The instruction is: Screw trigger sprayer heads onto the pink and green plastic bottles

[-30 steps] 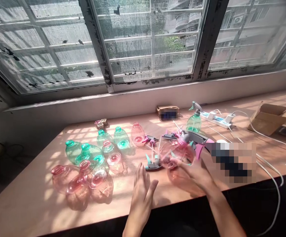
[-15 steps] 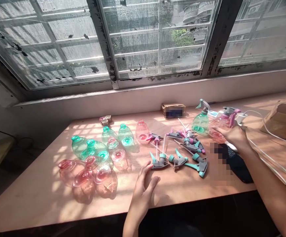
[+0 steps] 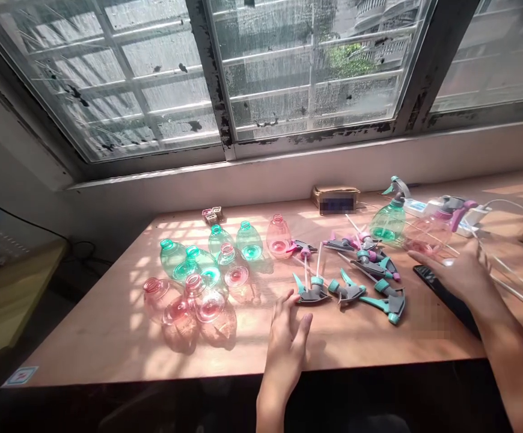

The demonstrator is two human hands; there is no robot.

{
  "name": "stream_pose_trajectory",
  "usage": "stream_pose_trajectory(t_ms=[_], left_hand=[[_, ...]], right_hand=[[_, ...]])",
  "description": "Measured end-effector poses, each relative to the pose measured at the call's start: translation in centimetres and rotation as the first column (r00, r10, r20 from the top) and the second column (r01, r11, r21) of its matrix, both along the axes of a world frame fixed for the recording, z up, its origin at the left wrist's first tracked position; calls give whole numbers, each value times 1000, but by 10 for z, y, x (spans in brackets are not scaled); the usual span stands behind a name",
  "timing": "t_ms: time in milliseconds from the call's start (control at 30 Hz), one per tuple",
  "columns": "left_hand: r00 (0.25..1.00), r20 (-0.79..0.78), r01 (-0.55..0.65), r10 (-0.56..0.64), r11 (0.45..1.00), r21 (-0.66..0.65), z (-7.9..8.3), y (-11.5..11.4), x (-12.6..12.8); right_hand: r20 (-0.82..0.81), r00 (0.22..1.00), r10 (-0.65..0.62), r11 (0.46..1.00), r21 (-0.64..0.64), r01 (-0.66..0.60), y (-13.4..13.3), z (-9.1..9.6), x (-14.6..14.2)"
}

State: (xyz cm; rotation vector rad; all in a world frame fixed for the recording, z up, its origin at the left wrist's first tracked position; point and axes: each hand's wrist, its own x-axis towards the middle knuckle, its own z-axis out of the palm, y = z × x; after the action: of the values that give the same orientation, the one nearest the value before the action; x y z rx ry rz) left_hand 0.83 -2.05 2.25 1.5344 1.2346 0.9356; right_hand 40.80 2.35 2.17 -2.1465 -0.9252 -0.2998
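Note:
My left hand hovers over the near side of the table, thumb and fingers apart, its fingertips beside a grey-and-teal spray head. Nothing shows in its grasp. My right hand is just in front of a pink spray bottle with its trigger head on; its fingers are spread and look apart from the bottle. Left of that bottle stands a green spray bottle, also with a head fitted. Between my hands lie several loose spray heads in teal, pink and grey, with thin tubes.
Several headless bottles, green and pink, stand on the left half of the table. A long black object lies below my right hand. White cables, a power strip and cardboard boxes are farther back and right.
My right hand has drawn back from the pink spray bottle toward the near side, leaving it standing. The view has turned left. My left hand stays beside the same spray head.

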Motion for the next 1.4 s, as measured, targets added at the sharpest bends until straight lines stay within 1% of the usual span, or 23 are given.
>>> stream_pose_trajectory(t_ms=[33,100,133,200,300,400,500,567,600,633,667,733,800,833,900,967,1033,1067,1200,1233,1267,1333,1400], left_hand=[[1000,-16,1,-1,1000,8,0,0,0],[999,-50,5,-3,1000,26,-1,-1,1],[998,-64,7,-5,999,35,-2,0,1],[995,-96,23,-16,998,65,-5,2,1],[982,-182,69,-42,987,147,-14,8,2],[975,-221,86,-35,971,225,-27,12,3],[986,-164,53,-13,969,243,-32,11,3],[994,-69,-61,80,967,247,-24,9,4],[986,5,-163,168,948,272,-16,8,4],[958,93,-287,272,906,312,-6,7,3],[908,191,-419,373,832,365,6,8,0],[726,403,-688,558,564,457,31,11,-12],[596,435,-783,675,366,503,51,20,-35],[567,404,-785,718,323,528,57,26,-48],[558,281,-753,781,336,565,61,40,-77],[559,72,-710,826,432,556,56,53,-100],[629,10,-670,778,535,514,47,61,-111],[662,12,-654,749,570,497,42,62,-112],[742,31,-609,670,653,450,19,50,-88],[778,26,-574,628,693,437,11,45,-78],[827,24,-521,562,749,409,3,40,-69],[890,23,-432,455,827,360,-13,33,-52],[927,-22,-348,374,882,316,-27,29,-42]], right_hand=[[-40,998,49,998,-35,-50,-11,-5,-16],[-81,992,95,995,-23,-98,-33,-16,-57],[-110,982,155,986,74,-147,-43,-22,-81],[-82,944,319,935,192,-299,-57,-33,-129],[-19,863,505,843,226,-488,-63,-44,-185],[50,707,705,700,111,-705,-53,-48,-211],[109,609,786,618,-81,-782,-43,-46,-222],[117,576,809,588,-201,-784,-39,-45,-226],[116,563,818,573,-240,-783,-39,-43,-227],[114,555,824,564,-261,-783,-39,-42,-228],[110,554,825,562,-267,-783,-39,-41,-229],[96,564,820,569,-240,-787,-41,-40,-230],[77,574,815,577,-194,-794,-42,-39,-229],[67,577,814,579,-171,-797,-43,-39,-229],[52,584,810,585,-132,-800,-43,-39,-229],[49,597,801,598,-111,-794,-43,-41,-229],[60,596,801,599,-115,-792,-43,-43,-229],[67,589,806,592,-121,-797,-43,-44,-229],[61,560,826,564,-92,-821,-42,-44,-227],[50,556,830,558,-62,-827,-43,-42,-226],[35,554,832,555,-15,-832,-43,-41,-225],[-21,555,832,553,123,-824,-46,-39,-222],[-149,550,822,568,304,-765,-50,-38,-219]])
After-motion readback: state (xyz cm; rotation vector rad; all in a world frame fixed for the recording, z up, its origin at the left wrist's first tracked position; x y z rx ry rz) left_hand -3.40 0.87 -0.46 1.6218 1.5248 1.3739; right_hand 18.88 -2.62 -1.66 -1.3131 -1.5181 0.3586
